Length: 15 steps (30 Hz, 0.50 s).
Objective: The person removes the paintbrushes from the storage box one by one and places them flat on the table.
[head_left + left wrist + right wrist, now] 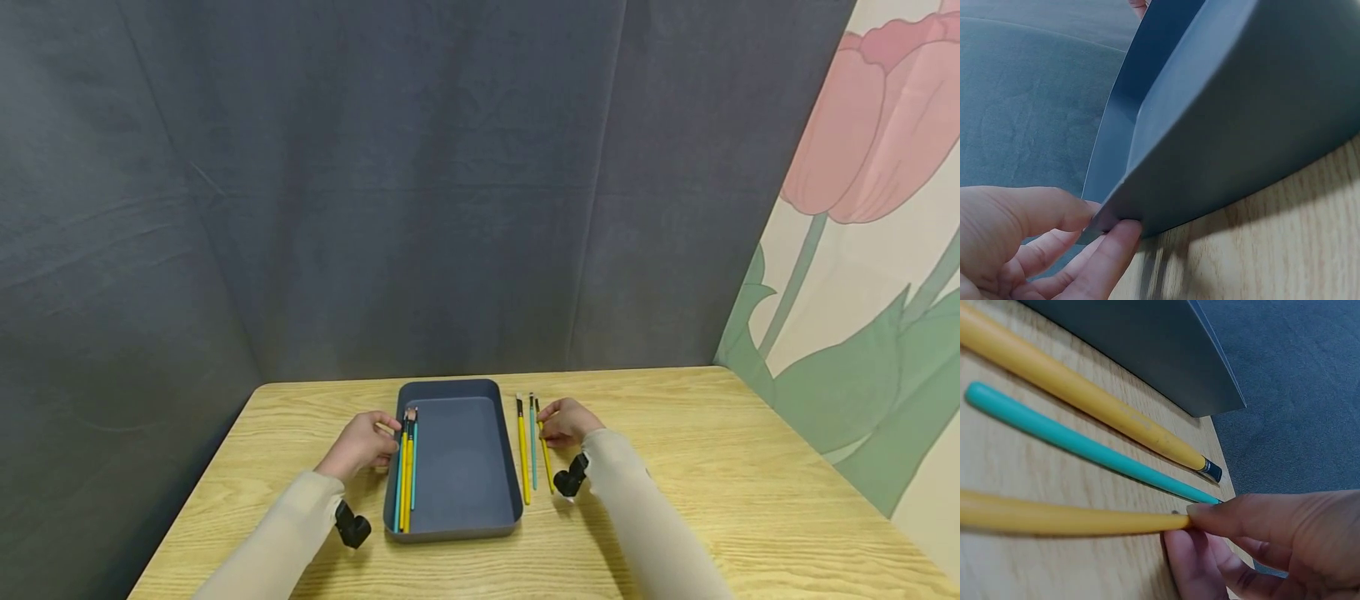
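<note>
A dark grey tray (461,467) lies on the table, several yellow and teal paintbrushes (408,479) side by side along its left wall. My left hand (365,442) is at that wall; in the left wrist view, thumb and fingers pinch the tray's rim (1119,200). Right of the tray, my right hand (567,422) pinches a thin yellow paintbrush (1072,519) near its bristle end, which the fingers hide. Beside it lie a teal paintbrush (1085,447) and a thicker yellow paintbrush (1104,412), both untouched.
The light wooden table (660,450) ends at a dark cloth backdrop (420,208) behind the tray. A wall with painted tulips (855,142) stands on the right. Each sleeve carries a small black wrist camera (351,525).
</note>
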Tool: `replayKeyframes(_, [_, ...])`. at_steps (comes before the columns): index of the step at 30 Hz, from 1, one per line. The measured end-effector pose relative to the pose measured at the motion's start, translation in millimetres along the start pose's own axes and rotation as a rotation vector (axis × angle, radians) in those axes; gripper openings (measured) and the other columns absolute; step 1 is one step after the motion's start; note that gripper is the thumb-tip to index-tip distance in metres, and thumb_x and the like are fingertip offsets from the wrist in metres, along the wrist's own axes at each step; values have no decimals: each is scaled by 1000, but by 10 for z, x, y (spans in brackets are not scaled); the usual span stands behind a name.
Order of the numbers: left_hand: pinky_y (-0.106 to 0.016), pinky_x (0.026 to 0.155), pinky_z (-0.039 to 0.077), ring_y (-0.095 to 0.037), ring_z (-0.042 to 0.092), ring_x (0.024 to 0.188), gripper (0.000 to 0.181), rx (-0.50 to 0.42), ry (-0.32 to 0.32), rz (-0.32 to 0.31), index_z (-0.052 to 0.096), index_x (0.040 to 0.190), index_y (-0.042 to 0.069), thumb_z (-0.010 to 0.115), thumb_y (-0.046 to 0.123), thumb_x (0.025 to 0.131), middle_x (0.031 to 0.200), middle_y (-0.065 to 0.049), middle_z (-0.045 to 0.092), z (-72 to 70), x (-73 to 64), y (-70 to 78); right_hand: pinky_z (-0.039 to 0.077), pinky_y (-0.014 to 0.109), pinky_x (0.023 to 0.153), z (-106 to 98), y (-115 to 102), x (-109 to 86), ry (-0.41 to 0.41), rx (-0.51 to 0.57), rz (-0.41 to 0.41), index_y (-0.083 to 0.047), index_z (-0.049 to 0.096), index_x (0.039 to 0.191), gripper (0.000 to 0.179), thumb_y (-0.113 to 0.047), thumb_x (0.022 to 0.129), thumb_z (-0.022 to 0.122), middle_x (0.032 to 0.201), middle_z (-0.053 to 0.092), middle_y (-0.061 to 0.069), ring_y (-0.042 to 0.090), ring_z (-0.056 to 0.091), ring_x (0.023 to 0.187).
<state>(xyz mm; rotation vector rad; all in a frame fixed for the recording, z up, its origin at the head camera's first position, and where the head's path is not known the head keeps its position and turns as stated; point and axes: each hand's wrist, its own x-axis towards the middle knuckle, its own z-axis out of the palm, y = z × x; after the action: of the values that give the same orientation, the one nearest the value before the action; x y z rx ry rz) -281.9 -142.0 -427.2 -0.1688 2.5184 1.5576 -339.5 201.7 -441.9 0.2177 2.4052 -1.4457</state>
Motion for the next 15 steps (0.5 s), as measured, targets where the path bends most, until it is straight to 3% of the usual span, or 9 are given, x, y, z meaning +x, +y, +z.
replayKeyframes(15, [-34, 62, 56, -19, 60, 68, 34, -8, -7, 8, 58, 112, -3, 64, -10, 79, 88, -13, 60, 7, -7, 2, 52, 25, 53, 17, -29, -48, -7, -1, -28, 8, 58, 103, 24, 14, 81, 63, 80, 59, 11, 14, 58, 58])
